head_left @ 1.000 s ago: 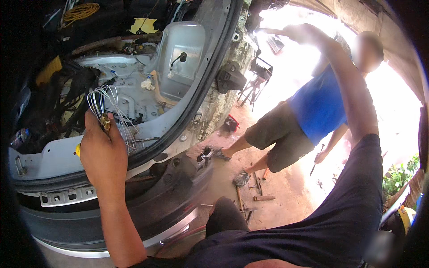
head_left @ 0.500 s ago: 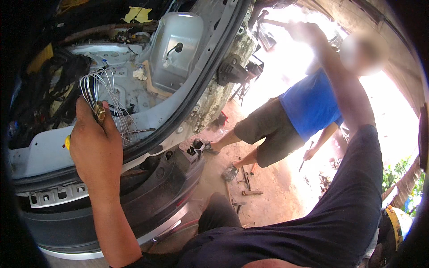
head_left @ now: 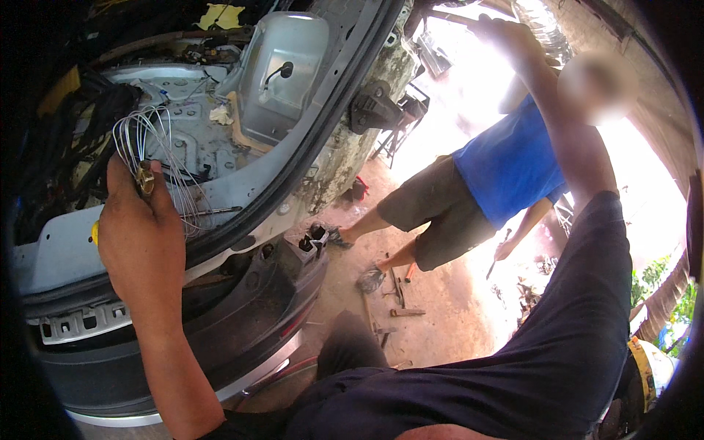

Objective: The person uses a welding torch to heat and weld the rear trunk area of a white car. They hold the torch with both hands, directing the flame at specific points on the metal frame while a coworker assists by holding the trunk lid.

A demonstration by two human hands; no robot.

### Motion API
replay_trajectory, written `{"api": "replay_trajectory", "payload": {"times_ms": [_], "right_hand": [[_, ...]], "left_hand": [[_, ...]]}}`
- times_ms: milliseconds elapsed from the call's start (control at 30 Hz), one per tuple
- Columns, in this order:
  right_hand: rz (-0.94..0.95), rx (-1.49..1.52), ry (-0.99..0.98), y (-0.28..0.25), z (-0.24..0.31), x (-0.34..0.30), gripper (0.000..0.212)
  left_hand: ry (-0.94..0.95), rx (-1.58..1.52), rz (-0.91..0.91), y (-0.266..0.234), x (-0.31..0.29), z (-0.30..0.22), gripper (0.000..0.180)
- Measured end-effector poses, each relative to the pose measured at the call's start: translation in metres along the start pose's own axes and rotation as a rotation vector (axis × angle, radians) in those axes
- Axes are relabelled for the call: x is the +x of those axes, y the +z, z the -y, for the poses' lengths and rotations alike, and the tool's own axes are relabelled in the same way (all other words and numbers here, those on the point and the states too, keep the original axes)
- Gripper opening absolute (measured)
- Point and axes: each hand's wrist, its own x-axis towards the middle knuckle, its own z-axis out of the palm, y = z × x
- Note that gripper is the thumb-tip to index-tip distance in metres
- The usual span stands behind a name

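Observation:
My left hand, closed, is raised over the rear sill of an opened car body. It grips a bundle of thin silvery wire bent into loose loops. A brass-coloured metal piece sticks up between the thumb and fingers. A bit of yellow shows at the hand's left side; what it belongs to is hidden. At the upper right, my right hand is lifted high at the end of a raised arm, closed on the handle of a hammer. Glare blurs that hand, and the hammer's head is barely visible.
A rubber-edged body opening curves beside my left arm, with a dark bumper below. Wiring fills the car's left side. A person in a blue shirt stands at the right. Tools, including a hammer, lie on the floor.
My left hand and the wire bundle sit slightly farther left and lower in view. The hammer in my right hand has risen, its head moving toward the top edge.

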Motion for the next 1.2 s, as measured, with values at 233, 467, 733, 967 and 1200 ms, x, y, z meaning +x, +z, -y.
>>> {"api": "replay_trajectory", "payload": {"times_ms": [233,467,733,967,1200], "right_hand": [[-0.027,0.043,-0.227,-0.006,0.020,0.002,0.039],[0.087,0.155,0.111,0.022,-0.004,0.009,0.033],[0.011,-0.086,-0.171,0.014,-0.020,0.004,0.025],[-0.160,-0.002,-0.218,0.026,0.005,0.004,0.032],[0.142,-0.056,0.053,0.040,-0.003,0.030,0.025]], "left_hand": [[0.003,0.017,-0.032,-0.002,-0.003,0.006,0.032],[0.011,-0.012,-0.028,0.002,-0.001,0.004,0.034],[-0.021,-0.009,0.011,-0.001,0.000,-0.001,0.033],[-0.001,-0.017,-0.025,-0.002,-0.001,0.002,0.031],[-0.012,-0.025,-0.021,0.002,-0.001,0.000,0.030]]}}
